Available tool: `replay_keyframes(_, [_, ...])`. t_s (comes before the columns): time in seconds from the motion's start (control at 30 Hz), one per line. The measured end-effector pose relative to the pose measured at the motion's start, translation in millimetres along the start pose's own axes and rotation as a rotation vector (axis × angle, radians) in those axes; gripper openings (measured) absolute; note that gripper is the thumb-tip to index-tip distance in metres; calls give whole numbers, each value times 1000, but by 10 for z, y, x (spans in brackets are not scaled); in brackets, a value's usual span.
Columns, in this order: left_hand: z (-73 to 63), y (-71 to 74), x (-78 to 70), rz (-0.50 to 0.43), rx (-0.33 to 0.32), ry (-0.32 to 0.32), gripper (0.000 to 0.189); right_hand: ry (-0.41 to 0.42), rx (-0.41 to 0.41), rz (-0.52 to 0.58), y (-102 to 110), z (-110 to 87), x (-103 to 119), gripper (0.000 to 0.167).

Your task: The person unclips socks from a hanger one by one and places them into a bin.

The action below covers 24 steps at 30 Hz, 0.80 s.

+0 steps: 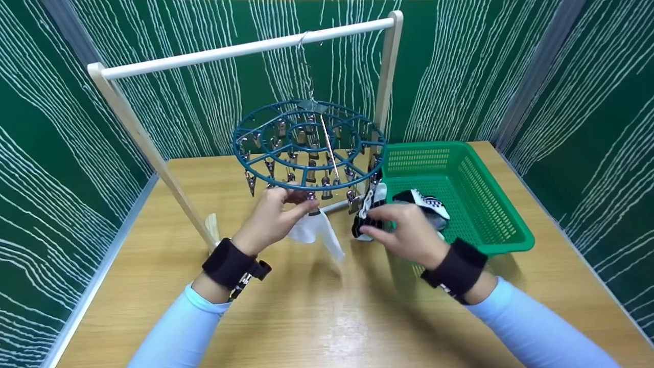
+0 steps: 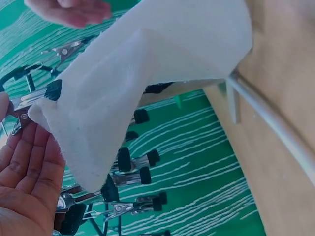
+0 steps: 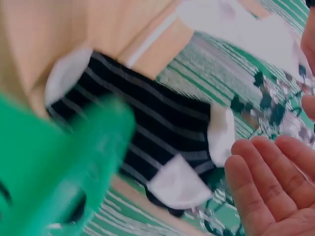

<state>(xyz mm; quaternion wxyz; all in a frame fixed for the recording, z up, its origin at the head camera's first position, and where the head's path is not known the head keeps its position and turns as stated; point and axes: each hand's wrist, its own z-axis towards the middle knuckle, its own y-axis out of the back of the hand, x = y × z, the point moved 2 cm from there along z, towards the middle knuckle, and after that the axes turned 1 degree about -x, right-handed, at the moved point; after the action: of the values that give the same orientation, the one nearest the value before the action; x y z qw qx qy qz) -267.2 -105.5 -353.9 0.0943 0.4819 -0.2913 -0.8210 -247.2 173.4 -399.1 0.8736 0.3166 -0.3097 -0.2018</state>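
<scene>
A round blue-green clip hanger (image 1: 280, 185) hangs in front of me. At its near rim, my left hand (image 1: 278, 212) pinches a metal clip (image 2: 30, 102) between thumb and fingers. From that clip hangs a white sock (image 2: 108, 83), drooping over the table in the head view (image 1: 309, 230). To the right, a black-and-white striped sock (image 3: 142, 115) hangs below the hanger's right side. My right hand (image 1: 406, 230) is beside this striped sock, thumb and fingers apart, and holds nothing. The right wrist view shows its fingers extended (image 3: 270, 184).
The hanger hooks over the white bar (image 1: 245, 49) of a wooden stand (image 1: 153, 153). At the right, a green basket (image 1: 511, 225) holds a black, white and grey sock (image 1: 431, 207). Many other clips dangle under the hanger. Green patterned walls enclose the wooden table (image 1: 327, 312).
</scene>
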Motion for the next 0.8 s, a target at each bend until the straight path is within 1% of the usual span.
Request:
replay_keyframes(0.17, [-7, 6, 8, -1, -9, 11, 22, -54, 63, 39, -196, -22, 24, 26])
replay_keyframes(0.37, [-5, 2, 10, -4, -4, 9, 22, -121, 114, 55, -356, -8, 43, 32])
replay_keyframes(0.57, [-9, -16, 16, -10, 7, 18, 22, -156, 166, 93, -508, 30, 69, 38])
replay_keyframes(0.67, [-8, -23, 25, -9, -11, 8, 23, -178, 203, 128, -585, 56, 84, 43])
replay_keyframes(0.8, [-5, -24, 29, -19, -45, -1, 23, -246, 237, 202, -675, 106, 90, 46])
